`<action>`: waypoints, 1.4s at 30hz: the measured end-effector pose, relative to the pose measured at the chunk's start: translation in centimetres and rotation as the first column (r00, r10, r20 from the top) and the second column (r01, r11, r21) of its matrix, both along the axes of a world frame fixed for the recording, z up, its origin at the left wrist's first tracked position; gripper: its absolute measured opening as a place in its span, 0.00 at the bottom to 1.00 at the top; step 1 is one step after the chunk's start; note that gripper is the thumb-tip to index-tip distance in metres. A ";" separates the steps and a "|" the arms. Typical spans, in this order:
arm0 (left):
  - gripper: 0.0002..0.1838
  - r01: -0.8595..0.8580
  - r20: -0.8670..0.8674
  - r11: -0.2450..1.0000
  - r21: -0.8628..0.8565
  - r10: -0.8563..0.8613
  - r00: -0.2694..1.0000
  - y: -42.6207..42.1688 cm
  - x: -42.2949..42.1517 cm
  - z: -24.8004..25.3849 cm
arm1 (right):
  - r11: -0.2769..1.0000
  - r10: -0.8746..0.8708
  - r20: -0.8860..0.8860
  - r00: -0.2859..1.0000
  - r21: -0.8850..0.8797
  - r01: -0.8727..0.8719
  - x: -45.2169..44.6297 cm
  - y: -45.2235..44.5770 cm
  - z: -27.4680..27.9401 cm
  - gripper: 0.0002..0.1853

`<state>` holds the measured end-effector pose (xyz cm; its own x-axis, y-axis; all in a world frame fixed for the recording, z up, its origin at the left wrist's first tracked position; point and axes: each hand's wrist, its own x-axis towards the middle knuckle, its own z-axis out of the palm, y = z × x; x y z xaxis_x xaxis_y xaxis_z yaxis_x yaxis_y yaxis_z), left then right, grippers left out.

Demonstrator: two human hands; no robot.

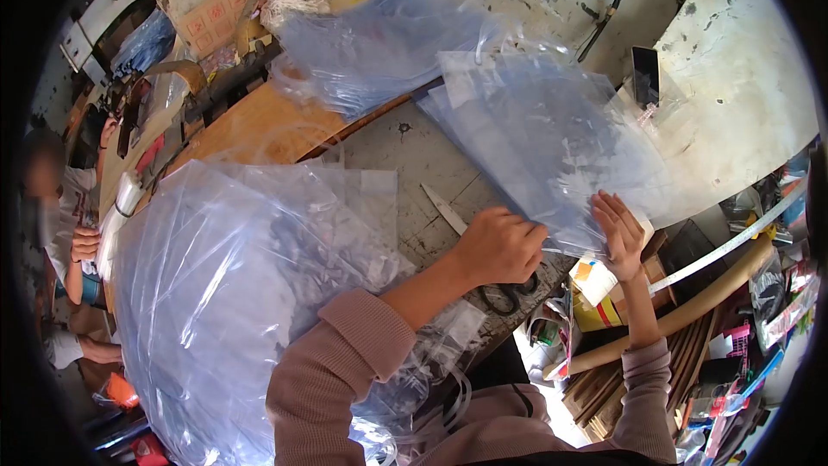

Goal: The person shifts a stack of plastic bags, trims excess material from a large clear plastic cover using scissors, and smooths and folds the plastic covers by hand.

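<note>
Clear plastic sheets or bags (552, 138) lie in a fanned stack at the right of the worktable. My left hand (502, 246) is closed at the near left corner of this stack, its fingertips pinching the edge. Spread flat on the stack's near right part is my right hand (618, 233), fingers extended. A pair of scissors (444, 210) lies on the table, its blade pointing away and its dark handles partly under my left forearm. To the left, a large heap of clear plastic (216, 285) covers the near side of the table.
Another plastic pile (379, 43) lies at the back, beside white string (293, 2). A phone (645, 76) rests at the right on a pale surface. A co-worker (65, 216) is at the far left. Boxes and a curved tube (673, 319) stand at the lower right.
</note>
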<state>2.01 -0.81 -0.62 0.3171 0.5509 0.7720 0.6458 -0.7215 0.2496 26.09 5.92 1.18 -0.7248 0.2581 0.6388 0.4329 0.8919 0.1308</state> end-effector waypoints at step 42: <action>0.44 -0.054 0.609 0.881 -0.471 0.369 0.702 3.2 -8.2 8.5 | 0.609 -0.314 -0.830 0.462 -0.549 -0.573 2.6 2.7 9.0 0.44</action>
<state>-6.22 2.37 7.83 -0.3552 0.8318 0.4265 0.3154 -0.3229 0.8923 28.68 8.63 10.15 -0.0495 0.8504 0.5239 -0.2223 0.5020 -0.8358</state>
